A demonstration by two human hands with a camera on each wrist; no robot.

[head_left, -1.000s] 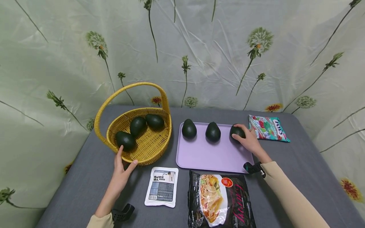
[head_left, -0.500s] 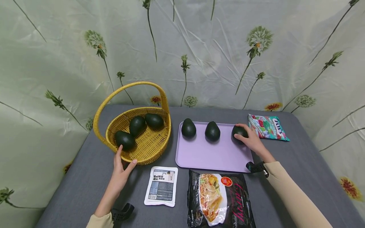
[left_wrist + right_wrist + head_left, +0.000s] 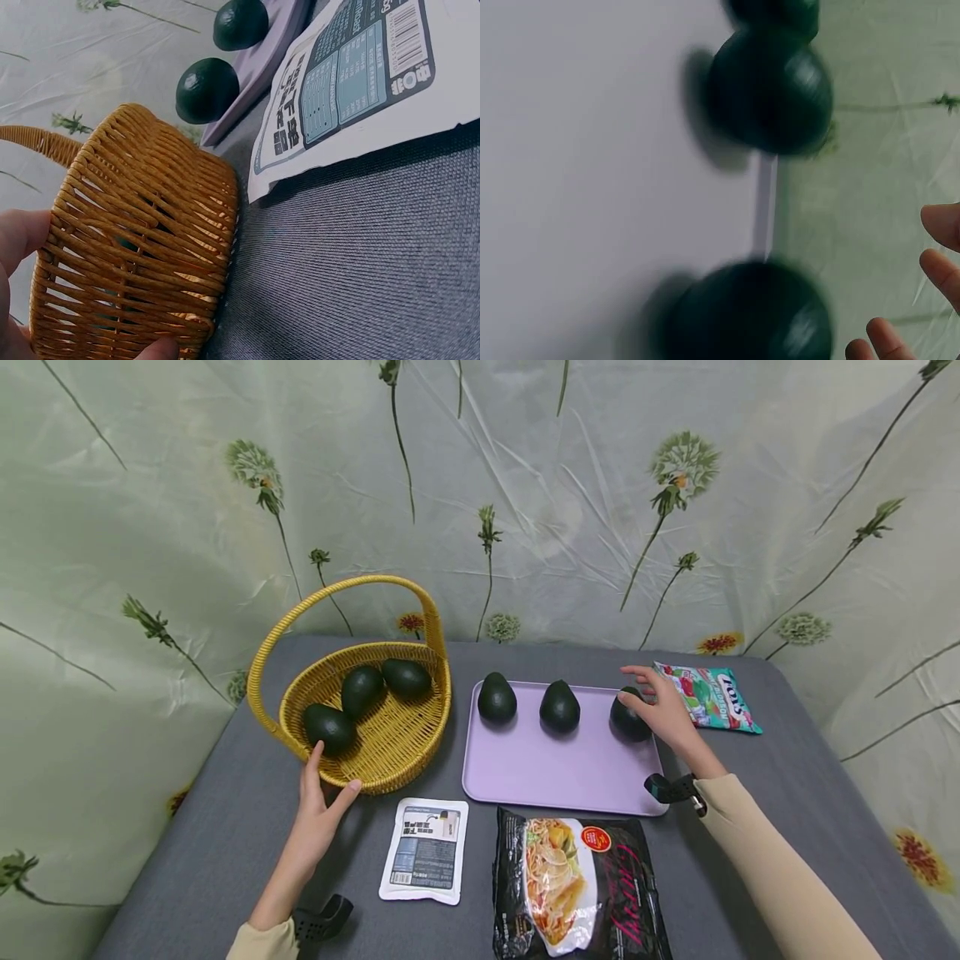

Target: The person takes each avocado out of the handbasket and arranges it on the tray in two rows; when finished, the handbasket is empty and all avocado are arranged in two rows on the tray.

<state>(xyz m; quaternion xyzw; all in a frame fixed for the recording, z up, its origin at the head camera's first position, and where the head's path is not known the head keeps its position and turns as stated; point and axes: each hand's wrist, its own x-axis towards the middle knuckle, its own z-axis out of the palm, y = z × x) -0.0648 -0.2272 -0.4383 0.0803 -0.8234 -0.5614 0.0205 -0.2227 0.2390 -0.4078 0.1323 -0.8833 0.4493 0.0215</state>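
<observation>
The yellow wicker basket (image 3: 405,752) stands at the left with three avocados in it, the nearest avocado (image 3: 330,729) by its front rim. My left hand (image 3: 317,820) rests on that rim, fingers spread; in the left wrist view, fingertips touch the woven side (image 3: 150,225). On the lilac tray (image 3: 555,777), three more avocados stand in a row along the back: a left one (image 3: 497,699), a middle one (image 3: 559,707) and a right one (image 3: 628,717). My right hand (image 3: 666,710) is over the right one, fingers loosely extended and holding nothing; the right wrist view shows them apart from it.
A white pouch (image 3: 425,850) lies before the basket, and a black noodle package (image 3: 581,885) lies in front of the tray. Behind my right hand is a teal candy bag (image 3: 716,697). A floral curtain (image 3: 525,510) hangs behind the grey table (image 3: 757,793).
My right hand has let go of the right avocado, its fingers lifting up and back. That avocado has shifted slightly right on the tray. My left hand has stayed at the basket.
</observation>
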